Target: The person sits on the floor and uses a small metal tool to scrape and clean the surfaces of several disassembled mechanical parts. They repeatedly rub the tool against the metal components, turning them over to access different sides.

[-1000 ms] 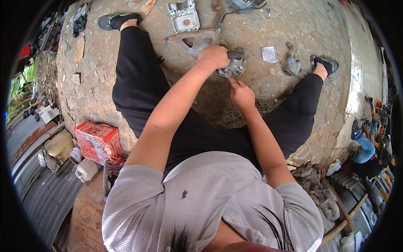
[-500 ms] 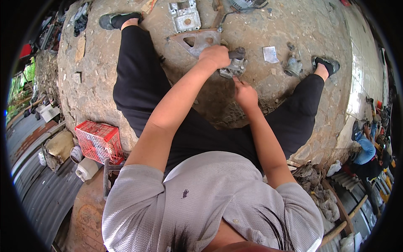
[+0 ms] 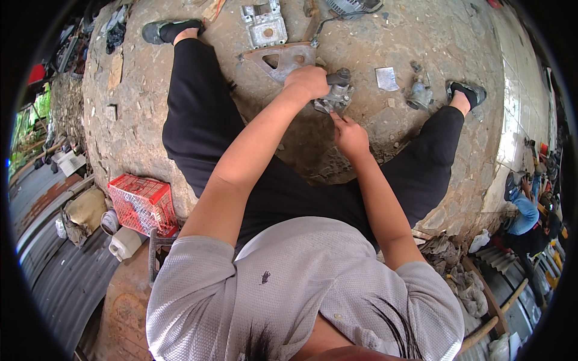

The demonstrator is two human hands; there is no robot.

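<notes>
My left hand (image 3: 307,82) is closed around a dark grey metal piece (image 3: 341,76) with a rounded end that sticks out past the fingers on the right; the gripped portion is hidden. Just below that end sits a silver-grey cast metal part (image 3: 336,98) with an uneven, machined shape. My right hand (image 3: 351,137) comes from below, its index finger stretched to the lower edge of the cast part and the other fingers curled; nothing shows in it. A flat, rusty triangular metal plate (image 3: 281,59) with cut-outs lies behind my left hand.
Farther off lie a silver metal housing (image 3: 266,29) and a finned motor part (image 3: 355,6) with a cable. To the right are a silvery square sheet (image 3: 386,79) and another metal part (image 3: 418,95). A red crate (image 3: 141,201) stands at left; a person (image 3: 524,213) is far right.
My right index finger has shifted slightly up and left along the lower edge of the cast part. My left hand stays in nearly the same place.
</notes>
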